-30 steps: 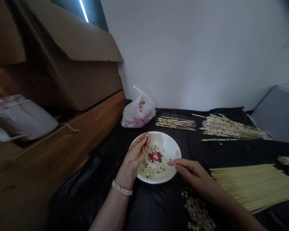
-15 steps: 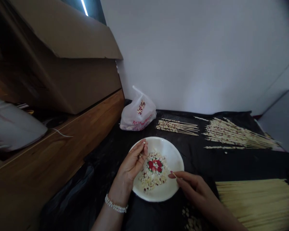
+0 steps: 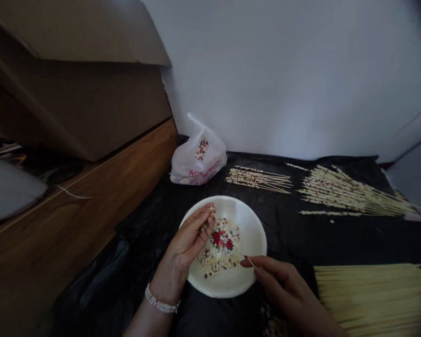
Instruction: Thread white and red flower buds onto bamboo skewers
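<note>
Over the left side of a white bowl, my left hand is closed, thumb and fingers pinching near a thin wooden skewer's tip, with small pale pieces in the fingers. My right hand pinches a thin stick at the bowl's right rim. The two stick parts line up like one skewer, but the middle is hard to make out against the bowl. Loose pale and dark-red pieces lie in the bowl around a printed red flower pattern.
Behind the bowl stand a tied plastic bag of similar pieces and threaded skewers. A larger pile of threaded skewers lies right. Bare sticks are at lower right. Black sheeting covers the surface; a cardboard box stands left.
The view has shifted slightly. More of the stick's tip shows at my left fingers. My right hand has shifted slightly down and left, still pinching the stick.
</note>
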`<move>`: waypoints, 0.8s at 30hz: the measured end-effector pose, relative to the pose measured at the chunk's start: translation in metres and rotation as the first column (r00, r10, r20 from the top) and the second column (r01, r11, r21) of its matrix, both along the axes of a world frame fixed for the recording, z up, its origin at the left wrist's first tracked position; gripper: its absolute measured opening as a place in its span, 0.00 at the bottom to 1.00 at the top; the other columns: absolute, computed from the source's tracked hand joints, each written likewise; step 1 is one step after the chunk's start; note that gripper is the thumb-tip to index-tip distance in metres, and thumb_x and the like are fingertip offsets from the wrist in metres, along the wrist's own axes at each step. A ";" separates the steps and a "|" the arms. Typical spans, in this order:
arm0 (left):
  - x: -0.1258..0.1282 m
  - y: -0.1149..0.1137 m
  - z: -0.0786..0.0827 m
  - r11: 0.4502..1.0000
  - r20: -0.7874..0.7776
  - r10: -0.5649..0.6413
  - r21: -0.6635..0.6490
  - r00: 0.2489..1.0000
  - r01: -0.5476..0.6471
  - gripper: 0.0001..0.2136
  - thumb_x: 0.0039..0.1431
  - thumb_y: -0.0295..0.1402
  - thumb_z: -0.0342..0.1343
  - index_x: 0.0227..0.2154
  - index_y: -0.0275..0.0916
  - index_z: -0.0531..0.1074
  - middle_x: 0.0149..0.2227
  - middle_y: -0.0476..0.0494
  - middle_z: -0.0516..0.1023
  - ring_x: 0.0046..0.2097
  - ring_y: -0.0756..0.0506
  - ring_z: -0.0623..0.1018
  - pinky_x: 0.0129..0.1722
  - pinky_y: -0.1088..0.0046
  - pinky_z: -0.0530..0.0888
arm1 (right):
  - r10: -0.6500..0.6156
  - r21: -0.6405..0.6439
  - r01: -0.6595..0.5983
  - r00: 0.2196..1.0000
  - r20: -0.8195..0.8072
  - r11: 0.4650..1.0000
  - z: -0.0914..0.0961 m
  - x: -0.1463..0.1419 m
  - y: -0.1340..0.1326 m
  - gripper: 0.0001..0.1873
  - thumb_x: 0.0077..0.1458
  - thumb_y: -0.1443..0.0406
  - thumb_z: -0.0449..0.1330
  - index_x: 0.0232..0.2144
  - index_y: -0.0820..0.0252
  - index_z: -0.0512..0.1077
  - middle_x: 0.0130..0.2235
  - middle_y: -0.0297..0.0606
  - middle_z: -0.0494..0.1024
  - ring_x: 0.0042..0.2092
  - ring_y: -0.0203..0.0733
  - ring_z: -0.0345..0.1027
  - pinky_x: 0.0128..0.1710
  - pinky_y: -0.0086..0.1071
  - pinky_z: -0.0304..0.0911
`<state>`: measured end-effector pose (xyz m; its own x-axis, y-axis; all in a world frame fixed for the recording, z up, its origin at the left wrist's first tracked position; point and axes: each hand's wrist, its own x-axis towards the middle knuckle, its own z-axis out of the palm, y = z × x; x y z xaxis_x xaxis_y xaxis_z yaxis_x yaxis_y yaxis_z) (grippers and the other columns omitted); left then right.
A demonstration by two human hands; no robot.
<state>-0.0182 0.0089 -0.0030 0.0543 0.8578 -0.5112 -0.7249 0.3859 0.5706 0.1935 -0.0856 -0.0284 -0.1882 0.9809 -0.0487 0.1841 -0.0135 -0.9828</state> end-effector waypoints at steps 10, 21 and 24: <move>-0.003 -0.001 -0.002 0.999 0.012 0.036 0.011 0.999 -0.036 0.07 0.55 0.16 0.61 0.35 0.30 0.80 0.35 0.41 0.82 0.32 0.54 0.80 0.35 0.83 0.78 | 0.012 -0.030 -0.011 0.999 0.033 0.999 -0.002 -0.002 -0.002 0.17 0.63 0.57 0.58 0.45 0.52 0.85 0.24 0.39 0.81 0.27 0.44 0.72 0.25 0.33 0.67; 0.002 -0.002 0.005 0.999 -0.056 0.046 0.001 0.997 -0.046 0.09 0.55 0.15 0.60 0.31 0.34 0.81 0.33 0.44 0.82 0.31 0.54 0.79 0.36 0.84 0.77 | -0.046 -0.084 0.044 0.999 -0.026 0.996 -0.001 -0.006 -0.002 0.17 0.60 0.55 0.60 0.43 0.54 0.85 0.24 0.38 0.78 0.23 0.39 0.64 0.21 0.30 0.59; 0.002 -0.002 0.005 0.999 -0.089 0.046 0.024 0.995 -0.044 0.09 0.57 0.15 0.59 0.31 0.32 0.81 0.32 0.44 0.82 0.30 0.54 0.79 0.35 0.84 0.78 | -0.024 -0.122 0.018 0.999 -0.047 0.992 0.001 -0.007 -0.003 0.19 0.60 0.54 0.59 0.44 0.55 0.85 0.18 0.33 0.70 0.19 0.36 0.57 0.18 0.28 0.51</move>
